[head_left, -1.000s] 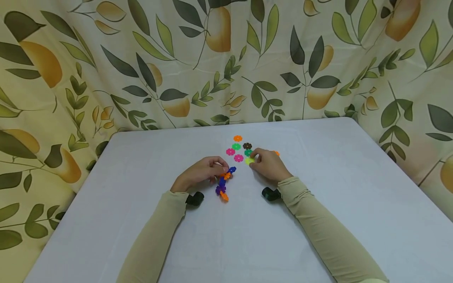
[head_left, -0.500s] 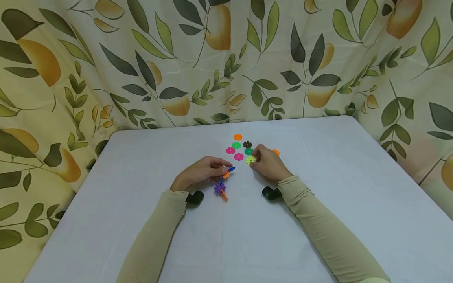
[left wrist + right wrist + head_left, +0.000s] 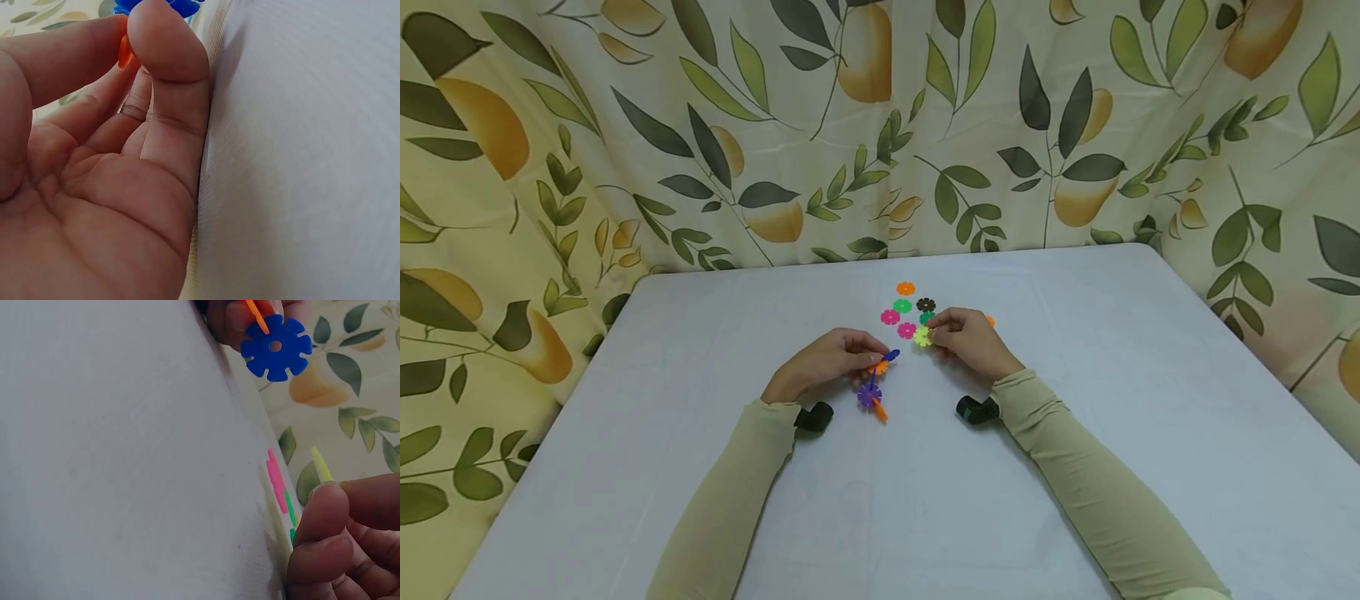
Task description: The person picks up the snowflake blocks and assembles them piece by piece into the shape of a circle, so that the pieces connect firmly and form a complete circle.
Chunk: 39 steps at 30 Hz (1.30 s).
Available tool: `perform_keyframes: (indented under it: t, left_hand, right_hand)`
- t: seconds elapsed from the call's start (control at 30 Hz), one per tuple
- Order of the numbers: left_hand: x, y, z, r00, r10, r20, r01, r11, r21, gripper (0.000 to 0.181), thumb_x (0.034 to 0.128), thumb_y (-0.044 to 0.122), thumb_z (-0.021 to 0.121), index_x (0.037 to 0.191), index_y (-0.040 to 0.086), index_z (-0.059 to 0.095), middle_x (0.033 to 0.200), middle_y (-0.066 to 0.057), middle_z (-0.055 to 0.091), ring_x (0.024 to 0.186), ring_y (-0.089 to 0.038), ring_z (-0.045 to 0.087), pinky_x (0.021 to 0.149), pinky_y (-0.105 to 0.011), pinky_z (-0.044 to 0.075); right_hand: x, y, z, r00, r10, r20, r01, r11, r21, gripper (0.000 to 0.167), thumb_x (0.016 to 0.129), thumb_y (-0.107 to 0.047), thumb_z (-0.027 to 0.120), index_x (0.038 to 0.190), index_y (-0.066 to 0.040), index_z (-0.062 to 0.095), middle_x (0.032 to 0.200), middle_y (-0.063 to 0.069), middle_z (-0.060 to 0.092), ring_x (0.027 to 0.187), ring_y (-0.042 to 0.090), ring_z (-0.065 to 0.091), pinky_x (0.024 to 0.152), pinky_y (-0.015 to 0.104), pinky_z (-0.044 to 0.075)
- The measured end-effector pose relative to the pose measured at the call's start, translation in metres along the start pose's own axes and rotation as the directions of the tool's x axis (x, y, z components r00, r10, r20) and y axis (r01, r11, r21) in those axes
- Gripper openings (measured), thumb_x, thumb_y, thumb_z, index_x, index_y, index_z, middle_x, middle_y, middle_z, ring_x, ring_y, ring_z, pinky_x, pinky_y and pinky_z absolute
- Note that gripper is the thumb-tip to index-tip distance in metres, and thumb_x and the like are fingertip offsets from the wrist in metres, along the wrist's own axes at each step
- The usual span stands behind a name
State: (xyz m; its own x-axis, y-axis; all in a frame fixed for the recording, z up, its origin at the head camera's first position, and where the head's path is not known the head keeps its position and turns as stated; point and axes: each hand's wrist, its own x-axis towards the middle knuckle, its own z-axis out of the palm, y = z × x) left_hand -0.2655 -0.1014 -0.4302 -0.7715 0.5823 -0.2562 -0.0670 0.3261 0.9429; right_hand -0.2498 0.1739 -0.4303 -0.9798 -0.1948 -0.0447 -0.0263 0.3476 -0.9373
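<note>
My left hand point(image 3: 829, 363) pinches an orange notched disc point(image 3: 878, 367) between thumb and finger. That disc is part of a chain of interlocking flower-shaped discs. A blue disc point(image 3: 276, 350) slots onto its far end; a purple disc point(image 3: 868, 396) and another orange disc point(image 3: 881, 411) hang toward me. In the left wrist view, the thumb and finger hide most of the orange piece. On the other side, my right hand point(image 3: 976, 343) pinches a yellow-green disc point(image 3: 922, 337) near its edge, raised off the table in the right wrist view. The two hands are apart.
Loose discs lie flat just beyond my hands: orange point(image 3: 906, 288), brown point(image 3: 926, 305), light green point(image 3: 902, 306), and pink point(image 3: 890, 317) among several. Another orange disc point(image 3: 990, 321) is mostly behind the right hand. A patterned curtain point(image 3: 820, 167) borders the white table point(image 3: 865, 517).
My right hand has lifted the yellow-green disc from among the loose discs and moved it slightly left, toward the chain. The chain in my left hand has turned, so the purple disc faces up.
</note>
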Motion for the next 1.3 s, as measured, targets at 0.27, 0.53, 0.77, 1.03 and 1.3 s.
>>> perform_keyframes:
  t: [0.27,0.53,0.77,1.03,1.3]
  left_hand:
    - [-0.001,0.001,0.001,1.0,0.006,0.0,-0.006,1.0,0.002,0.019,0.1082,0.009,0.064,0.124,0.001,0.069,0.1,-0.01,0.071,0.078,-0.021,0.06,0.07,-0.026,0.054]
    - [-0.001,0.0,0.0,1.0,0.019,0.009,-0.019,1.0,0.01,0.017,0.1085,0.01,0.063,0.123,0.002,0.068,0.099,-0.01,0.073,0.075,-0.02,0.06,0.07,-0.027,0.053]
    - [-0.001,0.002,0.0,1.0,0.006,0.0,-0.006,1.0,0.007,0.018,0.1084,0.01,0.063,0.124,0.003,0.068,0.1,-0.011,0.072,0.076,-0.022,0.06,0.071,-0.028,0.054]
    - [0.001,0.001,0.001,1.0,0.014,0.006,-0.014,1.0,-0.001,0.018,0.1082,0.01,0.063,0.124,0.003,0.067,0.101,-0.01,0.073,0.077,-0.021,0.06,0.071,-0.028,0.054]
    - [-0.001,0.001,0.0,1.0,0.018,0.026,-0.019,0.999,0.044,0.029,0.1081,0.018,0.065,0.133,0.005,0.069,0.098,-0.009,0.07,0.081,-0.021,0.059,0.075,-0.029,0.051]
  right_hand:
    - [-0.001,-0.003,0.005,0.999,0.036,0.021,-0.037,0.997,0.068,0.025,0.103,-0.007,0.065,0.123,0.009,0.068,0.087,0.012,0.069,0.068,0.017,0.059,0.06,0.025,0.05]
    - [-0.002,-0.003,0.012,0.998,0.017,0.063,-0.02,0.999,0.05,0.025,0.104,-0.008,0.065,0.124,0.008,0.068,0.092,0.014,0.069,0.071,0.019,0.058,0.061,0.026,0.051]
    - [-0.005,-0.009,0.014,0.997,-0.013,0.082,0.011,1.0,0.026,0.022,0.104,-0.008,0.064,0.12,0.007,0.069,0.091,0.013,0.068,0.072,0.021,0.059,0.062,0.027,0.051]
    - [-0.002,-0.007,0.019,0.991,-0.061,0.119,0.061,0.998,0.003,0.022,0.103,-0.008,0.066,0.118,0.008,0.069,0.083,0.011,0.068,0.07,0.02,0.06,0.063,0.027,0.052]
    - [-0.004,-0.008,0.021,0.991,-0.07,0.113,0.068,0.998,0.014,0.022,0.103,-0.008,0.065,0.118,0.007,0.07,0.082,0.014,0.069,0.07,0.022,0.061,0.063,0.027,0.052]
